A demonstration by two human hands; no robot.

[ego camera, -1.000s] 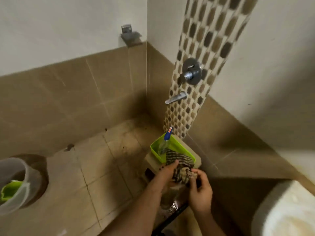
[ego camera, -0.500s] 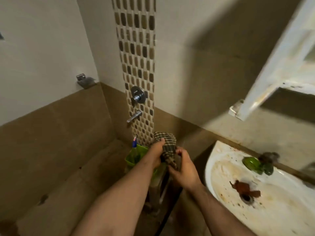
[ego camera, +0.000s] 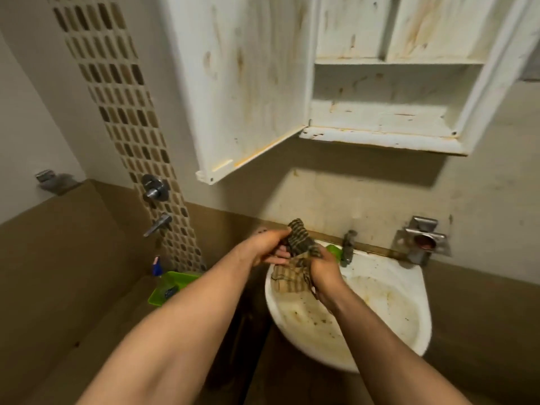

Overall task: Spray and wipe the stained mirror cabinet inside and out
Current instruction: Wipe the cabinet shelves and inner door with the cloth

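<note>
Stained white sink point(ego camera: 427, 317), tap point(ego camera: 347, 246) at its back rim, green tray point(ego camera: 187, 278) beside it, mosaic tile strip point(ego camera: 122, 92)

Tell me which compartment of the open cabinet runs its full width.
The bottom compartment; the two above it share a level, split by an upright divider.

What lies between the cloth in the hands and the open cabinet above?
Only stained wall separates cloth and cabinet, in the head view.
</note>
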